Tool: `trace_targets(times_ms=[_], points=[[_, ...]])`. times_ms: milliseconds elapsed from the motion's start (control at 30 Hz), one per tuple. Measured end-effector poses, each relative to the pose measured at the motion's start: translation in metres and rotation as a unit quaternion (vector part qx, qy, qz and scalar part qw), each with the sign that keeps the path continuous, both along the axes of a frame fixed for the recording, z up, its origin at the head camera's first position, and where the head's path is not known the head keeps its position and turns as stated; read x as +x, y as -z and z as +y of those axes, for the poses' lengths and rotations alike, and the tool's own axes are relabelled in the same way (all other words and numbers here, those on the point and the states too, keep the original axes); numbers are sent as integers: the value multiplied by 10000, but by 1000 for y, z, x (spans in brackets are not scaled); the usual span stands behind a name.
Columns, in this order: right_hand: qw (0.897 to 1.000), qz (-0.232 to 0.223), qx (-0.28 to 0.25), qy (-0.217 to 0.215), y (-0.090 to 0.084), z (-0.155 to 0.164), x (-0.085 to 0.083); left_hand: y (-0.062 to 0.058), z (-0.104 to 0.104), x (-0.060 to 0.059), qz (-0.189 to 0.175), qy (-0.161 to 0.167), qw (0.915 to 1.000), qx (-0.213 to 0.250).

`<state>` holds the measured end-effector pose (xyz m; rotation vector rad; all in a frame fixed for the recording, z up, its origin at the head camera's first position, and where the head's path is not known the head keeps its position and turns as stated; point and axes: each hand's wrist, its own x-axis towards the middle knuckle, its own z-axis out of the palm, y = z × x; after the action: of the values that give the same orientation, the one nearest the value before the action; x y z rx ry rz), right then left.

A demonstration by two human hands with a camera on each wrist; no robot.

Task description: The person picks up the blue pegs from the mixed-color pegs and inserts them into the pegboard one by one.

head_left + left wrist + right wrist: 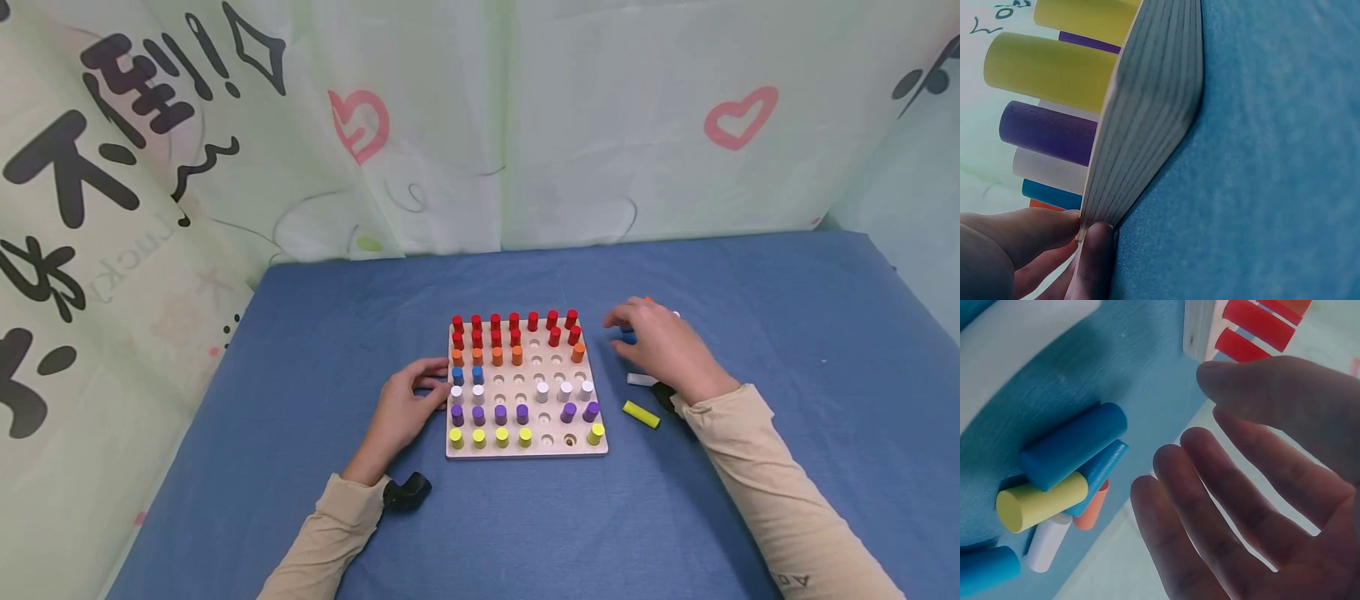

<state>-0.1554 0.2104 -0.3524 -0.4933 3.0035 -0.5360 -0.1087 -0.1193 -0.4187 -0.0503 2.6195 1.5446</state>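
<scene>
**Peg board partly filled, one hand steadying it, the other over loose pegs**

A square wooden peg board [527, 450] lies on a blue cloth-covered table [300, 333], and every place below is given from this board. Pale printed curtains [225, 125] hang behind it.

At the board's left edge rests the left hand [405, 408]. The left wrist view shows its fingertips [1094, 250] pinching the board's edge, thumb on top, so this hand is holding the board in place.

On the board, upright pegs stand in colour rows: red pegs [513, 320] at the far side, then orange, blue, white, purple, and yellow pegs [491, 437] along the near edge. The left columns look full. Toward the middle and right many holes [534, 360] are bare, so by my judgement the board is somewhat over half filled, with gaps left in nearly every row.

Just right of the board's far corner, the right hand [660, 342] hovers palm down over a small heap of loose pegs. The right wrist view shows its fingers [1210, 506] spread and relaxed, holding nothing. Beneath them lie a blue peg [1072, 453], a loose yellow peg [1041, 509], plus orange and white ones. Nearer the person, right of the board, lie a white peg [641, 379] and another yellow peg [641, 414].
</scene>
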Motion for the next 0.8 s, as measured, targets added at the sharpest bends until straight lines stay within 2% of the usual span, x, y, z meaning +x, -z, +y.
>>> trace_targets(times_ms=[800], points=[[9991,-217,334,148,7,9,-6,1,0,1,76,36,9999,91]])
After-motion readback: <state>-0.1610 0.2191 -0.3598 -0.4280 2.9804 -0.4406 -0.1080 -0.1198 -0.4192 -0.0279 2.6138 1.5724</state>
